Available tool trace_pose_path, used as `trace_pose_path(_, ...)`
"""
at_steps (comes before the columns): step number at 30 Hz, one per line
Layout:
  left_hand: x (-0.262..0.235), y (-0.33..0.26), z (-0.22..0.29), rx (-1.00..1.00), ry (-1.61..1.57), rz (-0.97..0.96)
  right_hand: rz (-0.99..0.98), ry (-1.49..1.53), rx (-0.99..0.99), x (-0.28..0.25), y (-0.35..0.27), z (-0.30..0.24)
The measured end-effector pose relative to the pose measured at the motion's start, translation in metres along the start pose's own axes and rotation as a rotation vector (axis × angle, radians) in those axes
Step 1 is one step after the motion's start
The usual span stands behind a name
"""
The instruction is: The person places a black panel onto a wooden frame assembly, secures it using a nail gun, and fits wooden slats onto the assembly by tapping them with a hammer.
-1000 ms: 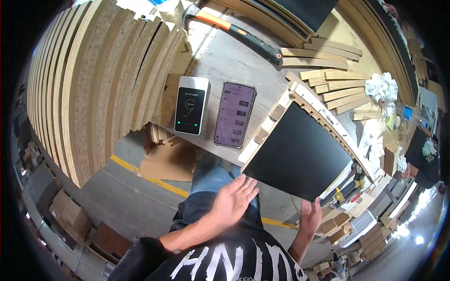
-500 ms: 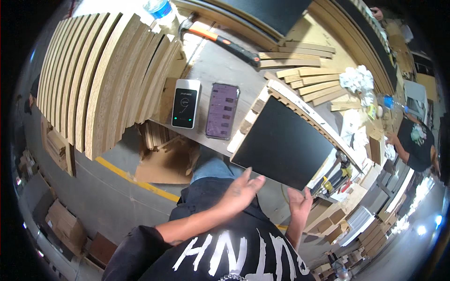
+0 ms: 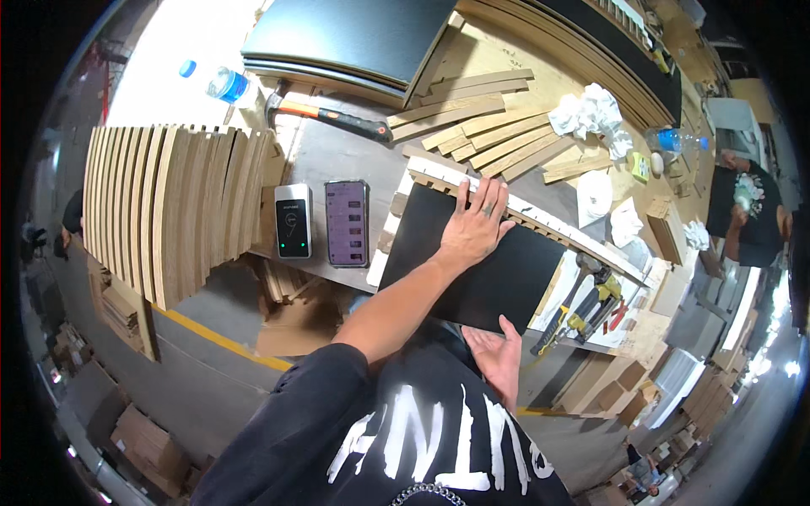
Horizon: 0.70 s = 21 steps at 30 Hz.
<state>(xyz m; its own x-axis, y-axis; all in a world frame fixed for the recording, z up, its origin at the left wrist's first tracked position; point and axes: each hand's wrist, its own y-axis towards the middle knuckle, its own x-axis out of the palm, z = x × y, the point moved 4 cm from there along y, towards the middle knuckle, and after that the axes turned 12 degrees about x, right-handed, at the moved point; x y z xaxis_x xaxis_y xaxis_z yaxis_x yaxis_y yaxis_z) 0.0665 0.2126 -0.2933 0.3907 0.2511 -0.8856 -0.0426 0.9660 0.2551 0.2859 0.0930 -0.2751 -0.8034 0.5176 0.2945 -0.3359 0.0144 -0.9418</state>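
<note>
A black rectangular panel (image 3: 460,257) lies on the workbench, its far side along a notched wooden strip (image 3: 548,226) with a white top. My left hand (image 3: 477,226) reaches across the panel and rests on its far part, fingers stretched over the strip and thumb apart. At the panel's near edge is my right hand (image 3: 496,350), palm turned up and fingers apart; whether it touches the edge I cannot tell. A white-topped wooden strip (image 3: 390,232) borders the panel's left side.
To the left stand many upright wooden slats (image 3: 169,211). A small device (image 3: 293,223) and a phone (image 3: 347,226) lie beside the panel. Beyond are a hammer (image 3: 333,118), loose wood strips (image 3: 498,139) and crumpled paper (image 3: 591,114). Tools (image 3: 591,304) lie right; another person (image 3: 747,207) stands farther right.
My left hand has moved from the panel's near edge to its far edge. My right hand stays by the near edge, now nearer the middle. The view has shifted.
</note>
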Motion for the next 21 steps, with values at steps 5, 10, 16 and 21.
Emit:
trace_pose_path(5, -0.003, 0.003, -0.003, -0.040, 0.101, -0.041, 0.107, 0.001, 0.228, -0.018, 0.016, -0.010)
trace_pose_path(10, 0.003, 0.008, 0.005, -0.065, 0.055, -0.104, 0.150, 0.048, 0.222, -0.009, 0.010, -0.015)
trace_pose_path(16, -0.005, 0.009, 0.000, -0.049, 0.064, -0.080, 0.150, -0.143, 0.251, -0.017, 0.013, -0.018)
trace_pose_path(21, -0.018, -0.008, -0.015, -0.040, -0.015, 0.026, 0.295, -0.892, -0.316, 0.016, -0.037, -0.066)
